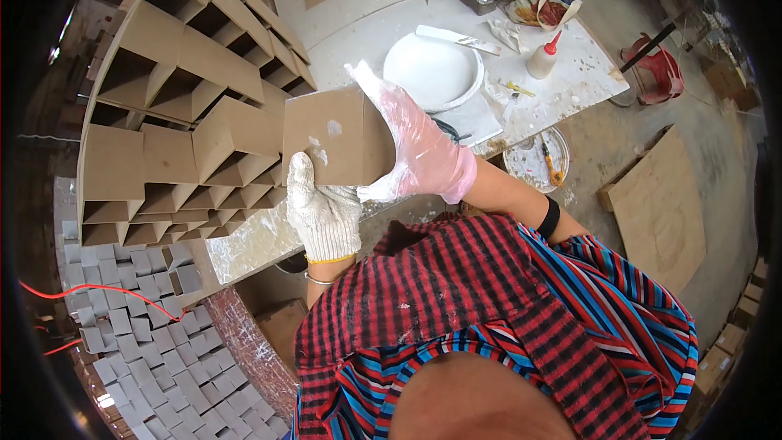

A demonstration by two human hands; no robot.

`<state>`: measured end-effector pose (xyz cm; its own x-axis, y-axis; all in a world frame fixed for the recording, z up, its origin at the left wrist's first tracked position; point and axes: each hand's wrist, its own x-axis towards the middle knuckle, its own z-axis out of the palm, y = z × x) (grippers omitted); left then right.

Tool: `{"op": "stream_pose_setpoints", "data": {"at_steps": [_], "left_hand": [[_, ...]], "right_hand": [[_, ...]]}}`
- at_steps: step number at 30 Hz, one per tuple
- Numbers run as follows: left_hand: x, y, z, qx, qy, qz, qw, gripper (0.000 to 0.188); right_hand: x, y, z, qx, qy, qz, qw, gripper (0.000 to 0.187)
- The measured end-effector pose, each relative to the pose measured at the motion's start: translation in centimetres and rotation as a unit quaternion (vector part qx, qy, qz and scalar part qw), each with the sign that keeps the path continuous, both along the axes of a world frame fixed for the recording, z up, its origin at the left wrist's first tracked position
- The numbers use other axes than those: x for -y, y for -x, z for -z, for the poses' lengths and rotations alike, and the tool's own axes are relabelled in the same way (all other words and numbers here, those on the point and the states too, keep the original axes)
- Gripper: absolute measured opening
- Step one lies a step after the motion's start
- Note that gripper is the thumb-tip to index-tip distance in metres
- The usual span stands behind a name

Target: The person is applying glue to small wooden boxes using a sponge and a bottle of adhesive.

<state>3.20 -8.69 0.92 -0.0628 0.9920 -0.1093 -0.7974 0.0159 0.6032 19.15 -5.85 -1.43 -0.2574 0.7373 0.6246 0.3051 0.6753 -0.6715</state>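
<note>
A brown cardboard box point(320, 140) with a few white smears on its front is between my two hands. My left hand point(324, 205), in a white knit glove, grips its lower edge with the thumb up against the front face. On the right side my right hand point(425, 147), in a pink glove coated with white paste, spans the box; some of its fingers are hidden behind it. Close on the left rises a stack of similar open-ended brown boxes point(169, 155). Beyond my right hand, a round basin point(432, 69) of white paste sits on the table.
The white-stained table point(342, 41) also carries a flat scraper point(458, 39), a red-tipped squeeze bottle point(542, 59) and a cloth bag point(544, 2). Below its edge stands a bucket point(515, 165) with a brush. Many grey boxes point(175, 358) lie lower left, a wooden board point(661, 212) right.
</note>
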Motion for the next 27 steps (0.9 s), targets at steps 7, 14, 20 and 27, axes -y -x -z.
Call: {"op": "stream_pose_setpoints", "data": {"at_steps": [7, 14, 20, 27], "left_hand": [[0.3, 0.0, -0.2, -0.001, 0.004, -0.014, 1.0, 0.03], [0.3, -0.1, -0.5, 0.0, 0.001, -0.004, 1.0, 0.03], [0.0, 0.2, -0.1, -0.029, -0.001, 0.007, 1.0, 0.04], [-0.2, 0.2, 0.3, -0.025, -0.02, 0.03, 0.999, 0.039]], "right_hand": [[0.2, 0.2, -0.3, -0.029, 0.004, 0.003, 1.0, 0.125], [0.5, -0.2, -0.8, -0.003, 0.017, 0.005, 1.0, 0.125], [0.5, -0.2, -0.7, -0.016, -0.012, 0.015, 1.0, 0.129], [0.2, -0.5, 0.8, -0.008, 0.0, 0.024, 1.0, 0.127]]}}
